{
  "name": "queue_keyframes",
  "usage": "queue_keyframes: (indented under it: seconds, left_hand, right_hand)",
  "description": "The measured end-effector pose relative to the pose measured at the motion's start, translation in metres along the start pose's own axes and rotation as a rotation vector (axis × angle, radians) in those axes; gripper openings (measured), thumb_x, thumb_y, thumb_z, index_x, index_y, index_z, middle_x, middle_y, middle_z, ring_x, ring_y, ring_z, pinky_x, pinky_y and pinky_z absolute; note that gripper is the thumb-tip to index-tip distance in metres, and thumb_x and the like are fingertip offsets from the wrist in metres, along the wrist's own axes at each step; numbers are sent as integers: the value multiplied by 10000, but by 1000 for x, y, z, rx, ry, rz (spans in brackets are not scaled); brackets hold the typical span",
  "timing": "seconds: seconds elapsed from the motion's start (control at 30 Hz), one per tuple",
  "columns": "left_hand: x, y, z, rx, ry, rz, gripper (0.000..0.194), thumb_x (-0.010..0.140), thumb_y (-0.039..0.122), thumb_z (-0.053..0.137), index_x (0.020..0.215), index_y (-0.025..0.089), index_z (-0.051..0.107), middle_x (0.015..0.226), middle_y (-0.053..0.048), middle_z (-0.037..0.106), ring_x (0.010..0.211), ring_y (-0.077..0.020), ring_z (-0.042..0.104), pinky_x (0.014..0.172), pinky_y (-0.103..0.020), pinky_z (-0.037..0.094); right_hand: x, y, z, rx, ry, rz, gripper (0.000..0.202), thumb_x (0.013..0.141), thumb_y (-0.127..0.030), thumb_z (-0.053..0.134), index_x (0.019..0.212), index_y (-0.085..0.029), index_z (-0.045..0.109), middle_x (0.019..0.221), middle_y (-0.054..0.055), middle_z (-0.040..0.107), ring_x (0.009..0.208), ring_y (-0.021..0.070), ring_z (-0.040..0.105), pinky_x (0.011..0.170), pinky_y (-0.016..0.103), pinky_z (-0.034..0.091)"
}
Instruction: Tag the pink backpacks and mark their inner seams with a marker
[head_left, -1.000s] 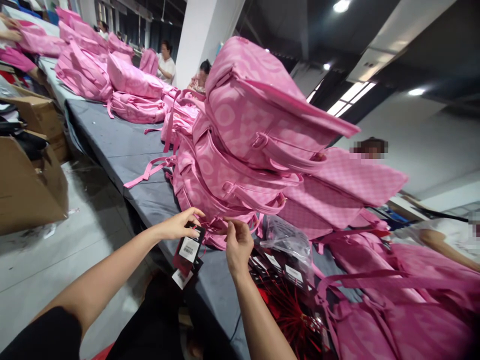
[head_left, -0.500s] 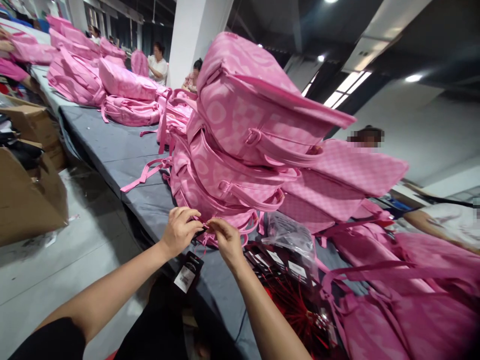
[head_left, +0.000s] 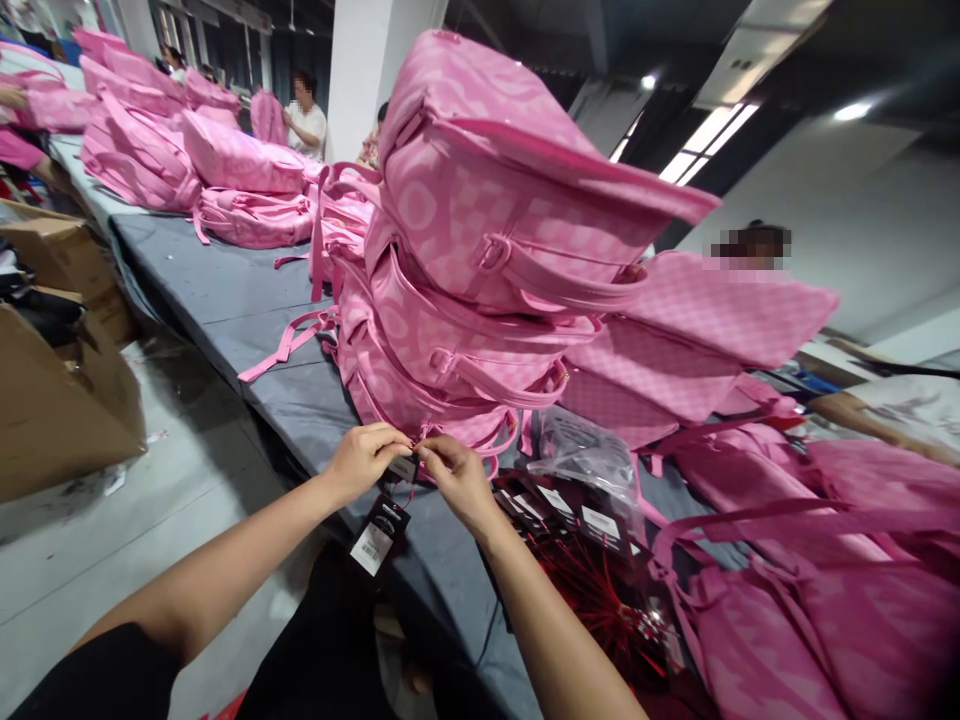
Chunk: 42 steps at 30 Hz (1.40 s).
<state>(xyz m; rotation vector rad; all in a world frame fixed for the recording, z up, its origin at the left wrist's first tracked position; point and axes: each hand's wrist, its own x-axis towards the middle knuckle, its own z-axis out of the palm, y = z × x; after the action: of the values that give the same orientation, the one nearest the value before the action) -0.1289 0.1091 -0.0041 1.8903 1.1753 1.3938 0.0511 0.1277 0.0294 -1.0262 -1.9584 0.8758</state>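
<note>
At the lowest pink backpack (head_left: 390, 395) of a leaning stack, my two hands meet with fingertips almost touching. My left hand (head_left: 364, 462) pinches the thin hang tag string, thumb against forefinger. My right hand (head_left: 456, 480) also pinches the string, just to the right. Below the fingers hangs a black hang tag (head_left: 380, 530) with a white barcode label. A second dark tag (head_left: 403, 467) shows right under the fingertips, partly covered by them. Where exactly the string meets the backpack is hidden by my fingers.
Right of my hands lie a clear plastic bag (head_left: 581, 450) and a bundle of black tags with red strings (head_left: 600, 590). More pink backpacks (head_left: 847, 610) cover the right side. Cardboard boxes (head_left: 67, 390) stand on the floor left of the grey table (head_left: 217, 300). Several people are farther back.
The second dark tag has come into view below my fingertips. Both hands stay together, still pinching, with only small finger shifts. The view has tilted slightly.
</note>
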Motion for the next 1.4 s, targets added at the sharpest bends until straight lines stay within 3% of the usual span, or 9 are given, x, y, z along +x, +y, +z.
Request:
queue_keyframes:
  seconds: [0.23,0.4,0.6,0.73,1.1,1.27,1.4]
  left_hand:
    - [-3,-1,-1,228,-92,19,218,933,312,517,935,220,715,942,-41,722,874,-151,664,799,-254,476]
    - [-1,8,-2,445,-168,-22,190,860,136,495,940,211,650,873,-35,704,783,-173,652,681,-256,436]
    - [4,14,-6,591,-224,-33,211,818,81,460,897,209,608,840,-37,696,745,-183,639,619,-252,378]
    - [6,13,-4,600,-244,-10,200,825,82,443,775,191,604,761,-48,658,693,-181,608,597,-260,359]
    - [-2,5,-12,415,-288,75,239,852,65,418,767,178,610,756,-8,634,722,-118,600,681,-216,425]
    - [-2,4,-7,469,-203,9,180,816,75,460,802,185,602,795,-21,647,746,-155,589,653,-255,376]
    - [-4,3,-3,447,-167,-12,170,846,109,465,825,183,616,839,-39,660,762,-159,593,653,-259,373]
  right_hand:
    - [-2,-5,-1,-173,-36,-105,169,878,-225,551,862,-200,717,825,60,658,763,177,606,734,297,462]
    - [-4,-11,2,-461,-123,-176,187,880,-113,514,821,-192,673,789,37,578,702,147,546,659,253,409]
    - [-1,-17,7,-531,-132,-178,182,874,-93,520,736,-176,605,710,8,512,652,130,493,620,235,357]
    - [1,-16,7,-541,-147,-173,183,852,-80,527,720,-180,604,698,8,530,669,137,508,637,237,360]
    - [3,-16,7,-537,-133,-174,146,880,-138,562,766,-172,647,730,25,608,684,137,544,657,234,380]
    - [4,-17,7,-527,-170,-184,158,822,-75,565,712,-170,627,693,22,596,678,149,525,659,251,364]
    - [3,-14,9,-515,-145,-151,149,854,-114,554,736,-170,627,727,33,606,703,156,536,677,259,372]
